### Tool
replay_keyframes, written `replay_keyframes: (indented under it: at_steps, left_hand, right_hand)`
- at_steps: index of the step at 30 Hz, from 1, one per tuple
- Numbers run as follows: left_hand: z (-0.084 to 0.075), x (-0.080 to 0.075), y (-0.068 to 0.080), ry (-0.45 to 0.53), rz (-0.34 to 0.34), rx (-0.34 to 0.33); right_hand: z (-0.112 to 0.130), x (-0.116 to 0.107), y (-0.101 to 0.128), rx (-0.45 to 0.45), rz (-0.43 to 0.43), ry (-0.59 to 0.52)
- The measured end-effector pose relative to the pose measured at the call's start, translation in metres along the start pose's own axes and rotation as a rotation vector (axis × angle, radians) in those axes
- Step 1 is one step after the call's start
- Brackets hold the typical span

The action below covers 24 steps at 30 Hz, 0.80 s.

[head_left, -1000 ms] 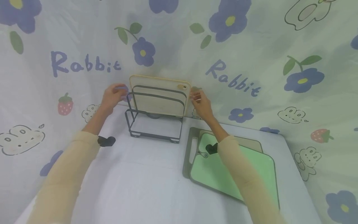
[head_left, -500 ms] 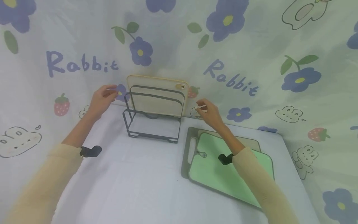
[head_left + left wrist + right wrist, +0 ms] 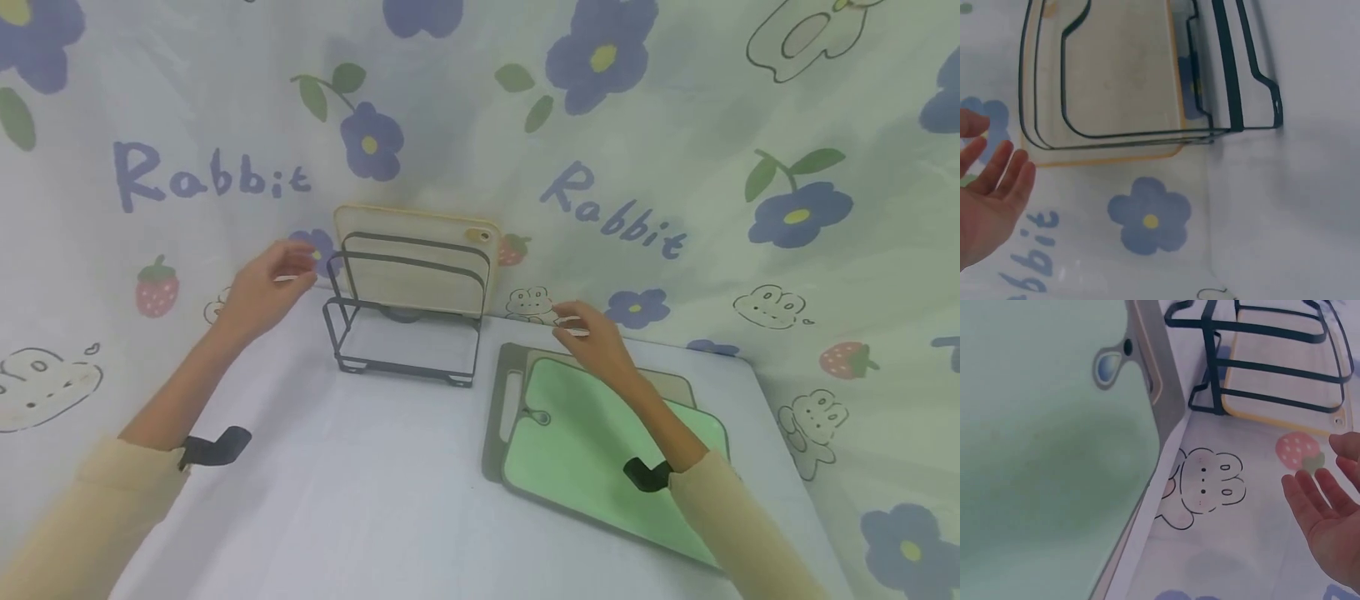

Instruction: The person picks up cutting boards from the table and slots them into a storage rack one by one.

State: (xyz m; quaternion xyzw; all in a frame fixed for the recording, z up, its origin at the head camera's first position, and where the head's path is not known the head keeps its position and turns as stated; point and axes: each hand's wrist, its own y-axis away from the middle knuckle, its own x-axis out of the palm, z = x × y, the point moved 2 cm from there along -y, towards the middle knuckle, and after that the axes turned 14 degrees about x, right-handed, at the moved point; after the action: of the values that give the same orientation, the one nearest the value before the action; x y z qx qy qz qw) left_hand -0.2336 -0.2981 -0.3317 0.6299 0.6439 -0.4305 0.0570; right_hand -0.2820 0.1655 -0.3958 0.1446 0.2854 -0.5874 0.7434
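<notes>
Hands | left hand [image 3: 264, 283] relaxed, empty, beside rack [image 3: 408, 312] | right hand [image 3: 596, 337] relaxed, empty

Soft, even, diffuse light, fairly bright, slightly cool cast; no glare or hard hotspots. Shadows faint: a weak one under the wire rack [image 3: 405, 333] on the surface [image 3: 360, 500], soft grey patches on the printed cloth backdrop [image 3: 675, 125]. Head view wide-angle, bends at the edges, sleeves smeared in the corners. Wrist views softer, left hand [image 3: 988, 200] and right hand [image 3: 1329, 519] slightly out of focus
</notes>
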Motion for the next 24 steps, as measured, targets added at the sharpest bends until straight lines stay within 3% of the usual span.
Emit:
replay_keyframes:
  at_steps: [11, 19, 24]
  left_hand:
    - [-0.051, 0.035, 0.017, 0.129, 0.138, 0.116]
    - [-0.072, 0.072, 0.034, 0.307, 0.305, 0.084]
    - [-0.081, 0.096, 0.038, 0.414, 0.374, 0.065]
  right_hand:
    - [-0.018, -0.028, 0.053, 0.041, -0.026, 0.01]
    - [-0.03, -0.052, 0.092, 0.088, -0.064, 0.028]
    - [-0.038, -0.066, 0.114, 0.135, -0.083, 0.075]
